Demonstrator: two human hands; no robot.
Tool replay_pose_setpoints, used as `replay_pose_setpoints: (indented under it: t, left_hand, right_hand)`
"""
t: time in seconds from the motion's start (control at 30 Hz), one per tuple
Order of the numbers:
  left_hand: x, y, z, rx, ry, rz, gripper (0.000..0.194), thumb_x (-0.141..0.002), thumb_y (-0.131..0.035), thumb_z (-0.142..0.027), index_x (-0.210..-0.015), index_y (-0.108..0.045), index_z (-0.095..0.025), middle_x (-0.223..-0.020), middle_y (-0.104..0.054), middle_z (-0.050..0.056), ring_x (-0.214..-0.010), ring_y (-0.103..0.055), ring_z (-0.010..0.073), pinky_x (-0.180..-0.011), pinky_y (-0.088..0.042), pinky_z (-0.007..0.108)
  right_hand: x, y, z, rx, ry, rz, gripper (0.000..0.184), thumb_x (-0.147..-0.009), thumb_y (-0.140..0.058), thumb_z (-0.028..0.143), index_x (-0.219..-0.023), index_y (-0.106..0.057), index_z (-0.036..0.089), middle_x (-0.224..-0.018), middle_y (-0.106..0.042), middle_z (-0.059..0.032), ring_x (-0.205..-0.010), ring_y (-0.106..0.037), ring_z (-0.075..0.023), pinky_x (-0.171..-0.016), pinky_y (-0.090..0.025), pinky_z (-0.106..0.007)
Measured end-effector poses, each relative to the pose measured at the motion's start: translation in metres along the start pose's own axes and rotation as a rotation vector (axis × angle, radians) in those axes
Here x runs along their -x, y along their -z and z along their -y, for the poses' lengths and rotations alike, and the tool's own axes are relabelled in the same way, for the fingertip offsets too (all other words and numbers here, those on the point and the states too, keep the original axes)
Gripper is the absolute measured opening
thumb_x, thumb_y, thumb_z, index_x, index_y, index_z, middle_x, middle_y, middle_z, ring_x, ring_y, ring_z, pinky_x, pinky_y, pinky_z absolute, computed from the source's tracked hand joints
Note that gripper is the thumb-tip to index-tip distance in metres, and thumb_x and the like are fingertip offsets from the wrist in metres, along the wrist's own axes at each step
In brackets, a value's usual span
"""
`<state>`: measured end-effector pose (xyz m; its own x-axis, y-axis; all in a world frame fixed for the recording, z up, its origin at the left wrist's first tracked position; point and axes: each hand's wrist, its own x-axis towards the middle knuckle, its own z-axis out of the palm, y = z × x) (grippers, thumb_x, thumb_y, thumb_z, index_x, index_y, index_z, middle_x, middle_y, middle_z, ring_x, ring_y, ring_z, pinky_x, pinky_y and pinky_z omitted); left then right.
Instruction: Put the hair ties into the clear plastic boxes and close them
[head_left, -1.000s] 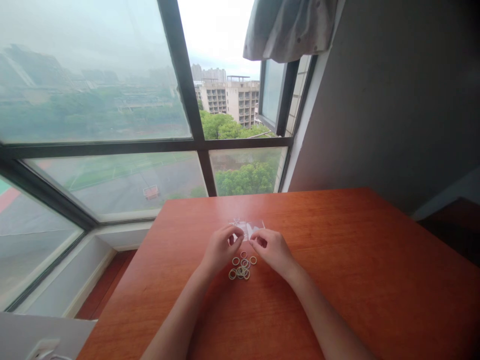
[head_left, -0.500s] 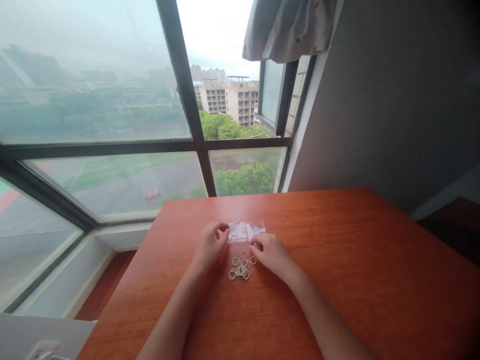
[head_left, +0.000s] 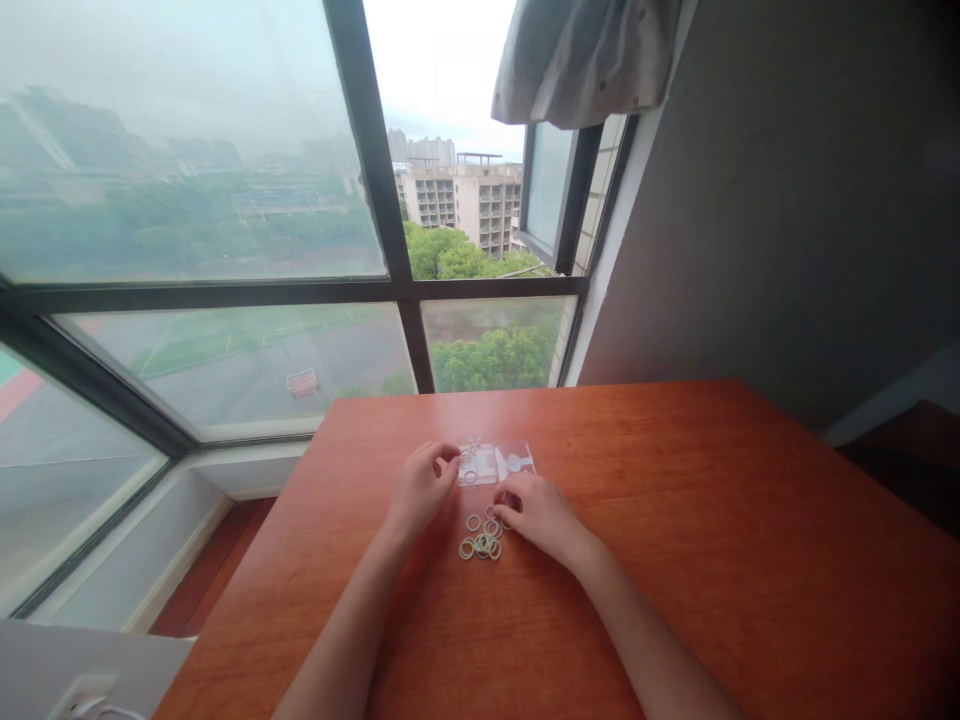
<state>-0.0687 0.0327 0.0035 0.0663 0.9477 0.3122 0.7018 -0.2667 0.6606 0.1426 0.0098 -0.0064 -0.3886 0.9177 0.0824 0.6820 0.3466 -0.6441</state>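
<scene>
Several small, pale greenish-white round rings [head_left: 483, 546] lie loose on reddish-brown wood-grain worktop [head_left: 675, 480], some overlapping, nearer me than flat see-through plastic piece [head_left: 486, 466] (bag or case, can't tell). My left hand [head_left: 421, 486]: thumb and index bent close together at plastic's left edge; can't tell whether grip is pinching it. My right hand [head_left: 541, 515]: fingers curled at small pinkish ring [head_left: 489, 513], far side of pile; can't tell whether grip has it. Another ring shows at plastic's left part.
</scene>
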Motion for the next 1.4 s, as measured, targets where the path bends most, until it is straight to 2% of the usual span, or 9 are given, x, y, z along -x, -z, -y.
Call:
replay_pose_setpoints:
  t: [0.07,0.17,0.33,0.5,0.67,0.83,1.0,1.2,1.4]
  left_hand:
    - [0.0,0.0,0.0,0.002,0.003,0.004,0.014,-0.083,-0.053,-0.024,-0.086,-0.065,-0.018,-0.078,-0.066,0.001,-0.06,-0.053,0.0113,-0.059,-0.041,0.023]
    - [0.0,0.0,-0.001,0.008,0.004,0.008,0.015,-0.083,-0.052,-0.024,-0.087,-0.065,-0.018,-0.079,-0.066,0.001,-0.06,-0.052,0.0112,-0.059,-0.042,0.023]
    - [0.001,-0.001,0.0,0.012,-0.004,0.017,0.015,-0.083,-0.052,-0.024,-0.087,-0.065,-0.018,-0.077,-0.065,0.001,-0.06,-0.052,0.0113,-0.059,-0.042,0.023]
    - [0.002,-0.001,-0.007,0.047,-0.037,0.041,0.017,-0.086,-0.052,-0.027,-0.088,-0.065,-0.017,-0.079,-0.065,0.002,-0.061,-0.052,0.0112,-0.061,-0.042,0.023]
    - [0.005,-0.002,-0.023,0.154,-0.107,0.164,0.019,-0.087,-0.054,-0.032,-0.091,-0.066,-0.018,-0.079,-0.065,0.002,-0.062,-0.051,0.0106,-0.058,-0.041,0.022]
    - [0.008,-0.004,-0.031,0.186,-0.142,0.265,0.014,-0.084,-0.058,-0.027,-0.085,-0.068,-0.017,-0.076,-0.065,0.002,-0.06,-0.05,0.0099,-0.056,-0.04,0.021]
    - [0.008,-0.005,-0.03,0.153,-0.157,0.267,0.013,-0.083,-0.056,-0.021,-0.081,-0.069,-0.018,-0.075,-0.065,0.001,-0.063,-0.052,0.011,-0.059,-0.04,0.021]
    - [0.008,-0.004,-0.03,0.111,-0.156,0.277,0.014,-0.082,-0.055,-0.022,-0.08,-0.068,-0.018,-0.074,-0.064,0.002,-0.063,-0.052,0.012,-0.059,-0.04,0.022]
    - [0.004,0.002,-0.016,0.021,-0.1,0.148,0.013,-0.082,-0.054,-0.022,-0.079,-0.065,-0.018,-0.072,-0.063,0.001,-0.062,-0.051,0.0121,-0.06,-0.04,0.023]
  right_hand:
    - [0.0,0.001,-0.001,-0.008,0.009,0.008,0.002,-0.079,-0.069,0.024,-0.08,-0.068,0.022,-0.076,-0.064,0.0023,-0.07,-0.055,-0.0121,-0.064,-0.035,-0.022]
    - [0.0,0.001,-0.002,-0.021,0.018,0.019,0.006,-0.078,-0.066,0.018,-0.082,-0.069,0.022,-0.078,-0.065,0.0016,-0.073,-0.056,-0.0124,-0.067,-0.037,-0.022]
    - [0.0,0.001,-0.002,-0.012,0.026,0.036,0.005,-0.078,-0.066,0.018,-0.08,-0.07,0.022,-0.079,-0.066,0.0004,-0.074,-0.057,-0.0131,-0.068,-0.038,-0.022]
    - [-0.001,0.002,-0.001,-0.041,0.034,-0.039,0.006,-0.081,-0.064,0.02,-0.078,-0.069,0.02,-0.077,-0.067,-0.0001,-0.072,-0.057,-0.0134,-0.067,-0.04,-0.023]
    - [-0.004,0.002,-0.001,-0.095,0.038,-0.149,0.007,-0.082,-0.063,0.021,-0.079,-0.069,0.019,-0.074,-0.067,0.0,-0.067,-0.055,-0.0131,-0.066,-0.04,-0.023]
    - [-0.004,0.004,0.0,-0.148,0.052,-0.221,0.009,-0.083,-0.063,0.022,-0.076,-0.068,0.019,-0.07,-0.065,0.0005,-0.063,-0.053,-0.0118,-0.06,-0.038,-0.022]
    - [-0.004,0.004,0.002,-0.176,0.066,-0.247,0.009,-0.082,-0.063,0.022,-0.077,-0.068,0.019,-0.071,-0.065,0.0006,-0.062,-0.053,-0.0117,-0.06,-0.038,-0.022]
    - [-0.004,0.005,0.002,-0.166,0.055,-0.231,0.007,-0.082,-0.064,0.021,-0.077,-0.069,0.019,-0.071,-0.066,0.0001,-0.062,-0.054,-0.0121,-0.06,-0.039,-0.022]
    - [-0.003,0.005,0.001,-0.134,0.047,-0.174,0.007,-0.08,-0.063,0.017,-0.077,-0.069,0.019,-0.072,-0.066,0.0005,-0.064,-0.055,-0.0121,-0.062,-0.04,-0.023]
